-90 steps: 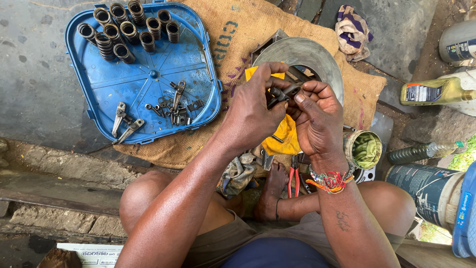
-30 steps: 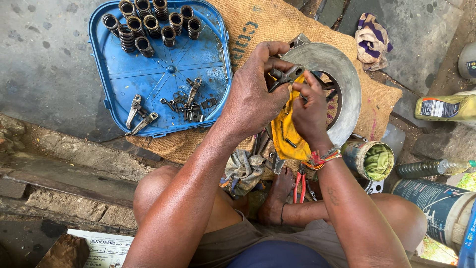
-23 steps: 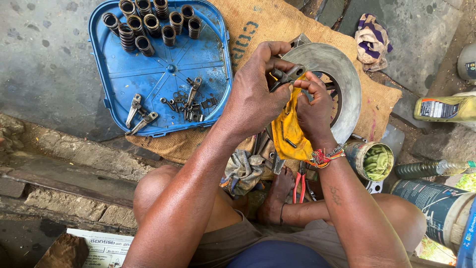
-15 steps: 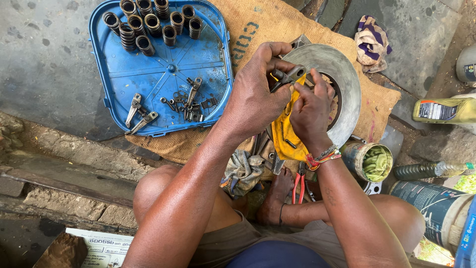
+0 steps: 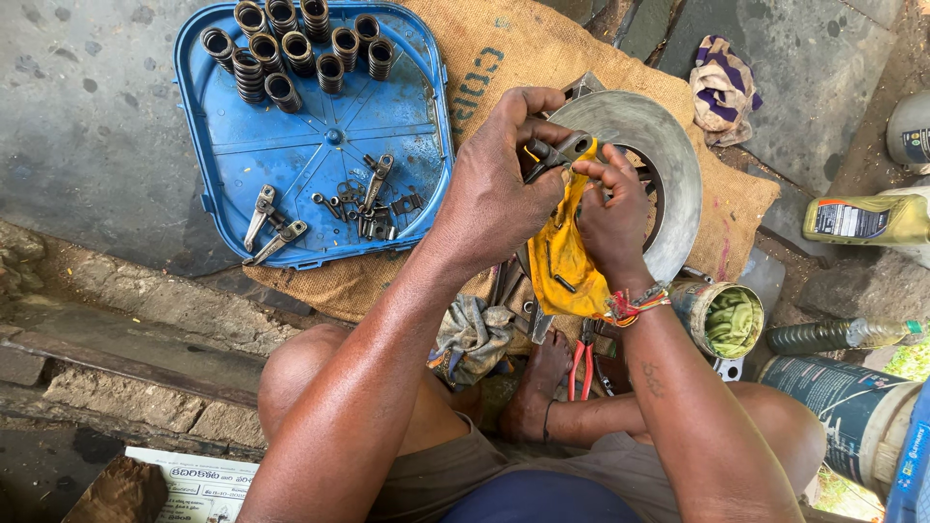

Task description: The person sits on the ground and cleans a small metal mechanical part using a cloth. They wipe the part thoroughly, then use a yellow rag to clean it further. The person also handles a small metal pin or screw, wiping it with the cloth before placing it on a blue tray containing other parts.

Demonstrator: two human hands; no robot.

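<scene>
My left hand (image 5: 499, 189) grips a small dark metal part (image 5: 557, 150) from the left and above. My right hand (image 5: 612, 213) presses a yellow cloth (image 5: 562, 261) against that part, and the cloth hangs down below my fingers. Both hands hover over a grey metal disc (image 5: 668, 165) that lies on a burlap sack (image 5: 504, 48).
A blue plastic tray (image 5: 320, 145) at the upper left holds several coil springs (image 5: 291, 48) and small metal parts (image 5: 368, 199). Red-handled pliers (image 5: 584, 358) and a grey rag (image 5: 470, 334) lie between my legs. A tin of green bits (image 5: 731, 318), bottles and a bucket stand at right.
Three seconds ago the yellow cloth lay under my hands; now it hangs from my right hand against the part. In the last second my fingers shift only slightly.
</scene>
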